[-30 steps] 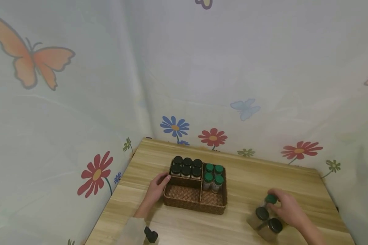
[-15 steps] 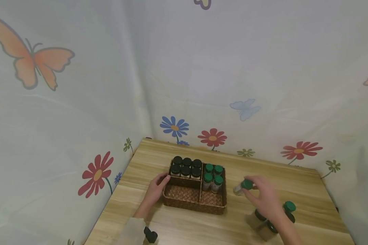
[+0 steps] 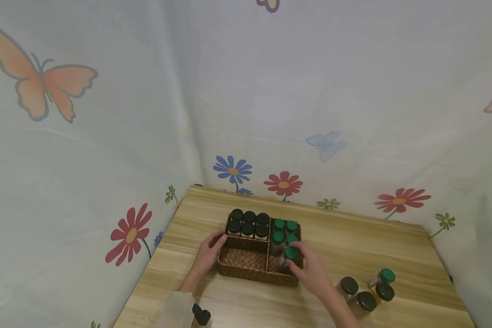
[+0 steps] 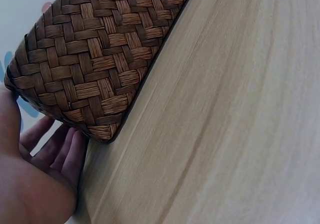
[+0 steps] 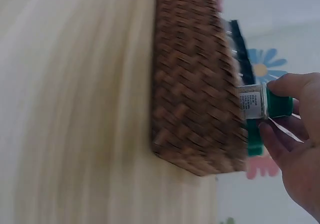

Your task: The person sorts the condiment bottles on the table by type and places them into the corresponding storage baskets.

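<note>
A brown woven basket (image 3: 259, 274) with three compartments stands on the table. My left hand (image 3: 206, 257) holds its left side, the thumb at the rim and the fingers against the outer wall (image 4: 95, 54). My right hand (image 3: 315, 273) pinches a small spice jar by its green cap (image 3: 290, 253). The jar (image 5: 251, 103) has a white label and is partly inside the right compartment, its lower end hidden by the basket wall in the right wrist view. Several green-capped jars (image 3: 278, 224) stand behind it. Black-capped jars (image 3: 248, 228) fill the back left compartment.
To the right on the wooden table (image 3: 336, 228) stand three black-capped jars (image 3: 366, 302) and one green-capped jar (image 3: 387, 276). The basket's front left compartment (image 3: 243, 258) shows its bare woven bottom. A flower-printed curtain (image 3: 246, 91) hangs behind and beside the table.
My right hand has picked the green-capped spice jar from the group at the right and carried it left into the basket's right compartment. The left hand stays on the basket.
</note>
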The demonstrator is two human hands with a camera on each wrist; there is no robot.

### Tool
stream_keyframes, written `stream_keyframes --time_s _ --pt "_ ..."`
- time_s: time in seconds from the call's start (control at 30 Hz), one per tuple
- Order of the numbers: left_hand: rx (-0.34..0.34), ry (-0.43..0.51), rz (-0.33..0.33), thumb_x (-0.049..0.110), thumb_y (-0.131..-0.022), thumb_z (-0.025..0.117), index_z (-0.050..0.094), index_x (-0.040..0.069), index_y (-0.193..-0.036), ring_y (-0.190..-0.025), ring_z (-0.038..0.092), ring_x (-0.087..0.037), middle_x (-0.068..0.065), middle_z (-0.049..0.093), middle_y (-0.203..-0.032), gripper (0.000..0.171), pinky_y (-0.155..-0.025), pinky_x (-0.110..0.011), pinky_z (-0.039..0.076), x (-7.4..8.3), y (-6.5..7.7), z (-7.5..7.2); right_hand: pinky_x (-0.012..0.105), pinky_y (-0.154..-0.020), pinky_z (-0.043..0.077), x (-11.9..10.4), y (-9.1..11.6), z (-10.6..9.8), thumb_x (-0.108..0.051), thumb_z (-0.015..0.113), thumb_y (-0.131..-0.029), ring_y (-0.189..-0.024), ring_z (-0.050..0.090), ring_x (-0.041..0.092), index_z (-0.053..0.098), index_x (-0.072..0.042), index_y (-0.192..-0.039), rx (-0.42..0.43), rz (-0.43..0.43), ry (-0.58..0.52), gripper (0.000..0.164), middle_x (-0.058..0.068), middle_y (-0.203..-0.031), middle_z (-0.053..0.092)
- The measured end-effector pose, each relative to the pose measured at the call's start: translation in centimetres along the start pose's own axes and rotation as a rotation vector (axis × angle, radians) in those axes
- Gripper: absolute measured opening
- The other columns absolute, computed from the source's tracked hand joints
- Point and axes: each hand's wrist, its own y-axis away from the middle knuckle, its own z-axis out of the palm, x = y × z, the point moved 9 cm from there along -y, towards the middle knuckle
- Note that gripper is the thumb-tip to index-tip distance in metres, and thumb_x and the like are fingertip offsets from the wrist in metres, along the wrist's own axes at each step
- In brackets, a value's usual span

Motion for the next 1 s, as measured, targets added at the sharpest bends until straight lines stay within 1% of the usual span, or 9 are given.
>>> stream_keyframes --time_s 0.13,0.27,0.33,0.43,0.63,0.73,0.8,0.9,1.0 --pt "-0.010 0.023 -0.017 0.041 -0.107 0.065 0.059 0.003 -0.149 -0.139 0.054 -0.039 -0.020 0.060 -0.148 0.057 -0.114 -0.057 0.043 1.0 0.4 -0.1 0.042 -0.084 0.061 0.1 -0.1 2.1 -0.008 0.090 -0.085 -0.101 0.069 0.015 0.071 -0.011 -0.125 -0.045 -0.003 -0.015 0.045 -0.004 -0.114 0.071" --pt "-0.036 0.011 -0.027 0.033 -0.109 0.064 0.058 -0.001 -0.149 -0.139 0.054 -0.040 -0.022 0.060 -0.148 0.053 -0.113 -0.056 0.044 2.8 1.1 -0.3 0.040 -0.079 0.060 0.0 -0.4 3.4 -0.007 0.089 -0.087 -0.094 0.069 0.018 0.071 -0.009 -0.125 -0.070 -0.017 -0.062 0.043 -0.004 -0.112 0.071" --pt "-0.041 0.004 -0.023 0.032 -0.109 0.064 0.058 -0.001 -0.149 -0.139 0.054 -0.040 -0.022 0.060 -0.147 0.052 -0.113 -0.055 0.045 3.2 1.2 -0.3 0.036 -0.074 0.059 -0.1 -0.4 3.8 -0.007 0.089 -0.087 -0.088 0.068 0.019 0.070 -0.009 -0.125 -0.072 -0.022 -0.072 0.042 -0.003 -0.110 0.070" --pt "-0.023 0.015 -0.024 0.035 -0.108 0.065 0.060 0.001 -0.148 -0.139 0.054 -0.039 -0.021 0.061 -0.147 0.052 -0.114 -0.056 0.044 2.6 1.0 -0.2 0.029 -0.070 0.056 0.0 -0.5 4.2 -0.009 0.088 -0.088 -0.083 0.066 0.016 0.070 -0.010 -0.125 -0.078 -0.010 -0.066 0.041 -0.005 -0.109 0.070" --pt "0.004 0.005 -0.006 0.047 -0.104 0.067 0.063 0.009 -0.146 -0.136 0.057 -0.034 -0.015 0.063 -0.145 0.057 -0.112 -0.054 0.046 0.2 0.1 -0.1 0.026 -0.070 0.055 0.3 -0.4 4.6 -0.011 0.088 -0.089 -0.083 0.067 0.016 0.070 -0.013 -0.126 -0.076 0.018 -0.066 0.042 -0.006 -0.111 0.069" --pt "0.006 0.014 0.002 0.049 -0.104 0.068 0.064 0.010 -0.145 -0.135 0.058 -0.033 -0.014 0.064 -0.144 0.057 -0.111 -0.054 0.046 0.2 0.0 -0.2 0.027 -0.070 0.056 0.3 -0.4 4.5 -0.011 0.088 -0.089 -0.083 0.068 0.018 0.069 -0.012 -0.127 -0.077 0.016 -0.070 0.042 -0.004 -0.112 0.070" --pt "-0.007 0.017 -0.002 0.043 -0.106 0.067 0.063 0.007 -0.146 -0.135 0.058 -0.035 -0.017 0.064 -0.144 0.054 -0.111 -0.055 0.046 1.3 0.4 -0.3 0.029 -0.073 0.057 0.3 -0.4 4.5 -0.011 0.089 -0.088 -0.087 0.068 0.016 0.069 -0.012 -0.128 -0.080 0.018 -0.065 0.045 -0.003 -0.115 0.070" --pt "-0.012 0.009 -0.005 0.042 -0.107 0.065 0.062 0.005 -0.147 -0.136 0.057 -0.037 -0.018 0.063 -0.145 0.055 -0.112 -0.056 0.046 1.2 0.4 -0.2 0.037 -0.083 0.060 0.3 -0.3 4.4 -0.013 0.090 -0.087 -0.100 0.069 0.017 0.067 -0.011 -0.132 -0.098 0.022 -0.057 0.050 -0.001 -0.120 0.070" --pt "-0.015 -0.012 -0.003 0.048 -0.105 0.065 0.062 0.007 -0.147 -0.135 0.058 -0.035 -0.017 0.063 -0.145 0.058 -0.110 -0.055 0.047 0.6 0.3 -0.1 0.043 -0.090 0.060 0.3 0.0 3.9 -0.015 0.089 -0.089 -0.110 0.069 0.020 0.065 -0.010 -0.136 -0.128 -0.015 -0.070 0.053 0.002 -0.126 0.070"
